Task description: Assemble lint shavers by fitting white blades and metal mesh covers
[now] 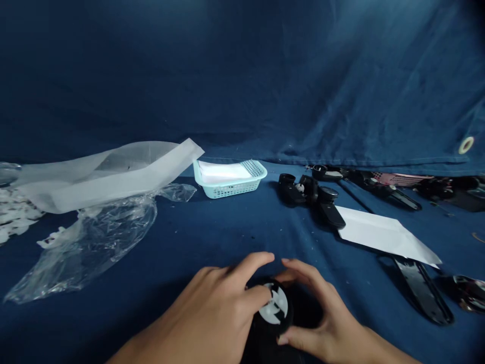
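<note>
At the far left, white scraps [17, 216] lie on the blue cloth [212, 227]. A long, milky sheet [125, 187] stretches rightward from them, and below it sits a crumpled clear plastic bag [109, 247].

The left hand [223, 303] comes in low, index finger extended and thumb touching a pale grey disc [280, 302]; whether its hidden fingers grasp anything I cannot tell. Beyond it stands a light blue basket [231, 190] holding white paper [222, 173].

The disc is set in a black round part [268, 329], which is between the two hands at the lower middle. The right hand [322, 316] grasps this part, thumb at the near rim and fingers curved round the far side.

Farther right, black pieces [299, 191] cluster near a white sheet [386, 233] (one dark end overlaps its left corner). A long black shell [424, 290] lies below the sheet; a pink basket [403, 179] shows among dark parts behind.
</note>
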Demonstrator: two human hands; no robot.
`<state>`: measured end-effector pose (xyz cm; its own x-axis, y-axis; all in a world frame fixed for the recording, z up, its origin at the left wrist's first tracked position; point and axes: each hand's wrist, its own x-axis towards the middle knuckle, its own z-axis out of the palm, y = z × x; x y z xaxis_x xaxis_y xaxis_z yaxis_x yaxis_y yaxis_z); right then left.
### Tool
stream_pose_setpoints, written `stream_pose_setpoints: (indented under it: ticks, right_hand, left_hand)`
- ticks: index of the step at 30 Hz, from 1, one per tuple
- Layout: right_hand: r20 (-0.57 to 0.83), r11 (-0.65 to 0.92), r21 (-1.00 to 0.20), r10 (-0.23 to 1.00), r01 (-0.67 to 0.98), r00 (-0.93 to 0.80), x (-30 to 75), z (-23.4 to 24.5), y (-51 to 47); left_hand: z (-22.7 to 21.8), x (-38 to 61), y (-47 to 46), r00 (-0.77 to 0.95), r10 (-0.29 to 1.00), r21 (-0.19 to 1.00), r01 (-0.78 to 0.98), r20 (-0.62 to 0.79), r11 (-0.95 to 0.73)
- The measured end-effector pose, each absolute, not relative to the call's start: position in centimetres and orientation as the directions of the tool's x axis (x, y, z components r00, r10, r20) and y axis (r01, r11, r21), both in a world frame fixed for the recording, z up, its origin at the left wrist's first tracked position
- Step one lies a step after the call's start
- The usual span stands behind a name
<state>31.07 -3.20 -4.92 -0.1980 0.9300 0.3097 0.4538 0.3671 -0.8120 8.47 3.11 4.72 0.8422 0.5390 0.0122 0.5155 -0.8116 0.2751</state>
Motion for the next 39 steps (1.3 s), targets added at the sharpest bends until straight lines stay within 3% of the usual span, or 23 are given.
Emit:
stream_pose_setpoints:
  ticks: [7,10,16,24,29,39]
  right_hand:
    - [0.34,0.397,-0.808,0.918,0.435,-0.205,30.9,-4.6,-3.1]
    - [0.345,0.402,-0.808,0.915,0.43,-0.207,30.8,-4.6,-3.0]
    - [0.361,0.415,-0.803,0.91,0.427,-0.206,30.8,-4.5,-3.0]
    - [0.29,0.355,-0.813,0.934,0.461,-0.208,31.2,-4.9,-3.2]
    - [0.27,0.337,-0.812,0.941,0.477,-0.205,31.1,-5.0,-3.4]
    - [0.297,0.359,-0.811,0.933,0.462,-0.203,30.9,-4.7,-3.2]
  left_hand:
    - [3.9,9.0,2.7,0.813,0.582,0.502,0.511,-0.019,-0.698]
    - [3.8,9.1,2.6,0.809,0.587,0.546,0.499,-0.016,-0.673]
    - [4.6,8.7,3.5,0.851,0.526,0.532,0.449,-0.008,-0.718]
    - [4.7,8.2,3.2,0.849,0.525,0.312,0.483,0.061,-0.818]
    - [4.3,8.3,3.2,0.826,0.562,0.246,0.534,0.052,-0.808]
    - [3.9,8.9,3.7,0.891,0.452,0.442,0.392,0.034,-0.807]
